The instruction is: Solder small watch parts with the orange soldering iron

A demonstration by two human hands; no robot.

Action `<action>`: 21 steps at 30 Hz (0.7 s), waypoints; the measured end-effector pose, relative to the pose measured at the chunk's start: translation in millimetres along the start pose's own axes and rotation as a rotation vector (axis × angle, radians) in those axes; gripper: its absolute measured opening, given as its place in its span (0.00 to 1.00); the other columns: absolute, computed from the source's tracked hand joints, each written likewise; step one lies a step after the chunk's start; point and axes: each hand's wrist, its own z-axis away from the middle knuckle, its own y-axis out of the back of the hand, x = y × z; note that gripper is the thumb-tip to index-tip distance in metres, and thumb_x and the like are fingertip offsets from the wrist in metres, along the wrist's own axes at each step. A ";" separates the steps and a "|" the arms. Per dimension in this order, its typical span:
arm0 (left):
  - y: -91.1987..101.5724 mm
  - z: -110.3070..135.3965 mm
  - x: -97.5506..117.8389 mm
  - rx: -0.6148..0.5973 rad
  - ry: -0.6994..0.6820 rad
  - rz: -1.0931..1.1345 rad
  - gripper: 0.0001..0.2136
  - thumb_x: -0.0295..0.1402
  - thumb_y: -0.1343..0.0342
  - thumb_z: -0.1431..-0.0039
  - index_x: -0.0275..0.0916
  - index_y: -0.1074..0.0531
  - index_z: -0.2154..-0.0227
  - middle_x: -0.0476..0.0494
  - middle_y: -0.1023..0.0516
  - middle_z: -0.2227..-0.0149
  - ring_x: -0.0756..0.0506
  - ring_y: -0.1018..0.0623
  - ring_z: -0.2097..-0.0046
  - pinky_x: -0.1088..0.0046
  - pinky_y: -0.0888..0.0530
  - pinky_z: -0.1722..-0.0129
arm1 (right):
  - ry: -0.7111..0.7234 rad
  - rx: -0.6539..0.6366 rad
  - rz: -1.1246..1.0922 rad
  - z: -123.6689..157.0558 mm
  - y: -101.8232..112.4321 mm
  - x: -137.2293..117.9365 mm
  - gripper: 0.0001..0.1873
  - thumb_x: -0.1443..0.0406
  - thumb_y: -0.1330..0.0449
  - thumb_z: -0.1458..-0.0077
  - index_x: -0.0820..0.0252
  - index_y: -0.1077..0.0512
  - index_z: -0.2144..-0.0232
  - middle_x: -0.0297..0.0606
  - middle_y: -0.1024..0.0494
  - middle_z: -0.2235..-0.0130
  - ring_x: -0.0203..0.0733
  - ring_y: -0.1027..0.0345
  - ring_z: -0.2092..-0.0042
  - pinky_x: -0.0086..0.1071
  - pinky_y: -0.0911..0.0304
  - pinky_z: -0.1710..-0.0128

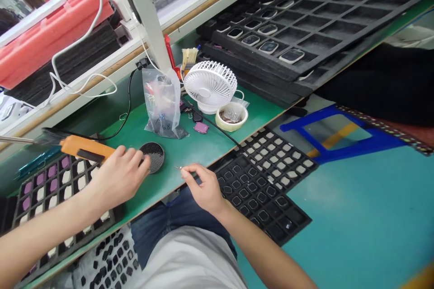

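Observation:
My left hand (118, 176) is closed round the end of an orange-handled tool (86, 149) that lies across the green bench mat (190, 149). Its fingertips touch a small round black dish (153, 156) with a dotted inside. My right hand (203, 187) rests at the mat's front edge and pinches thin metal tweezers (181, 169), whose tip points left toward the dish. A black tray (50, 189) with purple and white parts lies under my left forearm.
A clear plastic bag (162, 104), a small white fan (210, 85) and a tape roll (232, 117) stand behind the dish. Black compartment trays (267, 176) hang off the bench on my right; more trays with screens (288, 31) sit at the back. A blue stool (339, 133) stands on the floor.

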 end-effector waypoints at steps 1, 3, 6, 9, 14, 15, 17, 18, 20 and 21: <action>-9.4 3.5 7.6 -0.017 -0.015 0.007 0.03 0.28 0.43 0.33 0.37 0.25 0.59 0.42 0.28 0.65 0.39 0.27 0.62 0.61 0.37 0.59 | -0.008 -0.005 0.014 1.2 1.7 1.6 0.13 0.56 0.39 0.31 0.59 0.23 0.60 0.34 0.19 0.61 0.37 0.24 0.60 0.38 0.24 0.56; -27.6 10.1 26.2 -0.045 -0.018 0.014 0.05 0.22 0.41 0.38 0.35 0.25 0.61 0.40 0.26 0.65 0.39 0.26 0.61 0.61 0.35 0.58 | -0.016 -0.026 0.041 2.0 3.3 2.7 0.13 0.56 0.40 0.30 0.59 0.23 0.59 0.35 0.19 0.61 0.37 0.24 0.60 0.38 0.24 0.56; -46.3 17.4 50.9 -0.061 0.036 0.016 0.07 0.18 0.41 0.39 0.32 0.23 0.60 0.38 0.23 0.64 0.39 0.25 0.60 0.60 0.33 0.55 | 0.011 -0.124 0.070 -0.4 -1.5 -0.2 0.12 0.56 0.40 0.30 0.59 0.23 0.57 0.35 0.19 0.60 0.37 0.24 0.59 0.38 0.24 0.55; -51.3 20.4 62.8 -0.060 0.105 0.009 0.09 0.18 0.41 0.39 0.30 0.23 0.58 0.35 0.22 0.63 0.38 0.23 0.58 0.57 0.31 0.52 | 0.102 -0.320 0.080 -7.0 -16.9 -4.4 0.11 0.58 0.40 0.30 0.59 0.23 0.55 0.38 0.18 0.55 0.40 0.22 0.54 0.42 0.23 0.50; -48.8 19.8 64.6 -0.052 0.155 -0.025 0.09 0.21 0.43 0.38 0.30 0.21 0.58 0.33 0.20 0.61 0.35 0.21 0.55 0.50 0.30 0.46 | 0.231 -0.507 0.144 -28.2 -49.8 -0.3 0.12 0.58 0.38 0.31 0.59 0.23 0.53 0.39 0.18 0.53 0.42 0.22 0.51 0.45 0.23 0.47; -49.7 19.4 65.2 -0.049 0.158 -0.028 0.09 0.21 0.43 0.38 0.30 0.21 0.57 0.32 0.19 0.60 0.35 0.20 0.54 0.48 0.30 0.45 | 0.242 -0.513 0.161 -33.5 -54.7 1.9 0.12 0.58 0.38 0.31 0.59 0.23 0.53 0.39 0.18 0.53 0.42 0.22 0.51 0.45 0.23 0.47; -53.7 18.1 68.2 -0.039 0.166 -0.019 0.12 0.22 0.43 0.38 0.30 0.20 0.54 0.30 0.18 0.57 0.34 0.20 0.52 0.47 0.30 0.43 | 0.259 -0.512 0.190 -43.2 -62.0 5.9 0.13 0.58 0.38 0.32 0.60 0.23 0.52 0.40 0.18 0.50 0.44 0.22 0.49 0.47 0.23 0.46; -56.4 17.1 70.5 -0.031 0.170 -0.007 0.13 0.23 0.43 0.38 0.30 0.20 0.53 0.30 0.17 0.56 0.34 0.20 0.51 0.46 0.31 0.42 | 0.268 -0.508 0.204 -47.1 -64.3 7.4 0.13 0.58 0.37 0.32 0.60 0.23 0.51 0.41 0.19 0.48 0.45 0.22 0.46 0.48 0.24 0.44; -61.6 14.6 76.2 -0.009 0.180 0.035 0.14 0.23 0.43 0.38 0.29 0.20 0.51 0.29 0.17 0.54 0.33 0.20 0.50 0.44 0.31 0.41 | 0.289 -0.496 0.237 -51.4 -66.6 8.5 0.13 0.59 0.36 0.33 0.60 0.23 0.50 0.43 0.20 0.43 0.48 0.25 0.41 0.52 0.26 0.40; -63.3 13.3 79.0 0.005 0.184 0.063 0.14 0.23 0.42 0.38 0.29 0.20 0.51 0.28 0.17 0.54 0.32 0.20 0.49 0.43 0.31 0.41 | 0.301 -0.488 0.255 -51.8 -66.3 7.9 0.12 0.60 0.36 0.33 0.60 0.23 0.51 0.44 0.21 0.41 0.49 0.26 0.38 0.53 0.27 0.38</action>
